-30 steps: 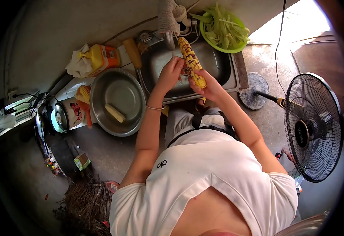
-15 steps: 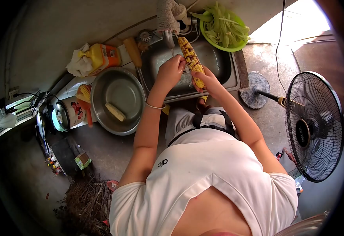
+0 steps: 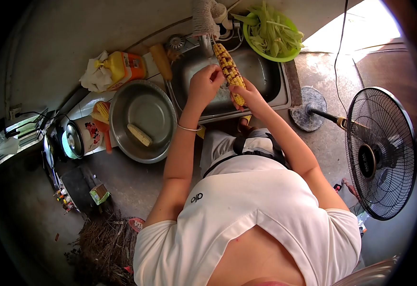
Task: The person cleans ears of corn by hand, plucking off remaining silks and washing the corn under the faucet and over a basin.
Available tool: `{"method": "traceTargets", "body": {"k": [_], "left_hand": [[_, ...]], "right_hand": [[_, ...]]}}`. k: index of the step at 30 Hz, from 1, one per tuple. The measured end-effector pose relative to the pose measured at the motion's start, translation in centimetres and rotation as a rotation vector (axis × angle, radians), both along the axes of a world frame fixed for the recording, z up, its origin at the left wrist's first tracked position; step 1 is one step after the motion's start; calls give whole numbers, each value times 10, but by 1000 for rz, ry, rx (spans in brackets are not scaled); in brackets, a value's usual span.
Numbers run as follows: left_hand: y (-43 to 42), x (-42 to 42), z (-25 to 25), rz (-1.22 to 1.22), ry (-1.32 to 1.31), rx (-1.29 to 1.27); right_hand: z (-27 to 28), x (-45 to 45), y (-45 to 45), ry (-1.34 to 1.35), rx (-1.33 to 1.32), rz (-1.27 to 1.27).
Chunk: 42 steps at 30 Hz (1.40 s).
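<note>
My right hand is wrapped round the lower end of an ear of corn with yellow and dark purple kernels. The cob points up and slightly left, over the sink and close to the tap. Beside the cob's left side is my left hand, its thumb and fingers pinched together. Whatever those fingertips may hold is too small to see. A paler ear of corn lies in a large metal basin left of the sink.
A green bowl of corn husks stands behind the sink's right corner. Left of the sink are a yellow-orange jug, an orange container with corn and a floral pot. A standing fan is at right.
My left hand has drawn slightly left, away from the cob. The cob's upper end has shifted a little left in my right hand.
</note>
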State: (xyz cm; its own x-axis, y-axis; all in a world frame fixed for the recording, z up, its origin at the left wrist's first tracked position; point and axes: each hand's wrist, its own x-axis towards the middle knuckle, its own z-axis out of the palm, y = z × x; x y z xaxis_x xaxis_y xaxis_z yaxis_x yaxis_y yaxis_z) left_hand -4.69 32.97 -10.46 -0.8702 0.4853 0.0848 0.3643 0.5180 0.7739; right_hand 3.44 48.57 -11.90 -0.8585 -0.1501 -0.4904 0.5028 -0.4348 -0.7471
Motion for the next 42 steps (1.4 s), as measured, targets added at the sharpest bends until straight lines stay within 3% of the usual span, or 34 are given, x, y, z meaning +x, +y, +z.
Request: {"method": "traceTargets", "body": {"k": [2, 3, 5, 12, 18, 26, 33, 42], "left_hand": [[-6, -4, -8, 60, -292, 172], [-7, -5, -7, 62, -292, 172], [-11, -7, -5, 97, -604, 477], [-19, -15, 1, 145, -798, 654], [-1, -11, -8, 116, -583, 470], [13, -5, 5, 80, 231, -283], [12, -1, 9, 23, 293, -435], [6, -3, 5, -62, 252, -382]], "right_hand": [[-1, 0, 0, -18, -30, -6], [-1, 0, 1, -34, -61, -12], [-1, 0, 2, -45, -75, -14], [1, -1, 3, -44, -89, -23], [-4, -1, 2, -10, -13, -4], [-15, -1, 0, 55, 363, 54], [-4, 1, 1, 50, 652, 115], [-4, 5, 3, 97, 660, 121]]}}
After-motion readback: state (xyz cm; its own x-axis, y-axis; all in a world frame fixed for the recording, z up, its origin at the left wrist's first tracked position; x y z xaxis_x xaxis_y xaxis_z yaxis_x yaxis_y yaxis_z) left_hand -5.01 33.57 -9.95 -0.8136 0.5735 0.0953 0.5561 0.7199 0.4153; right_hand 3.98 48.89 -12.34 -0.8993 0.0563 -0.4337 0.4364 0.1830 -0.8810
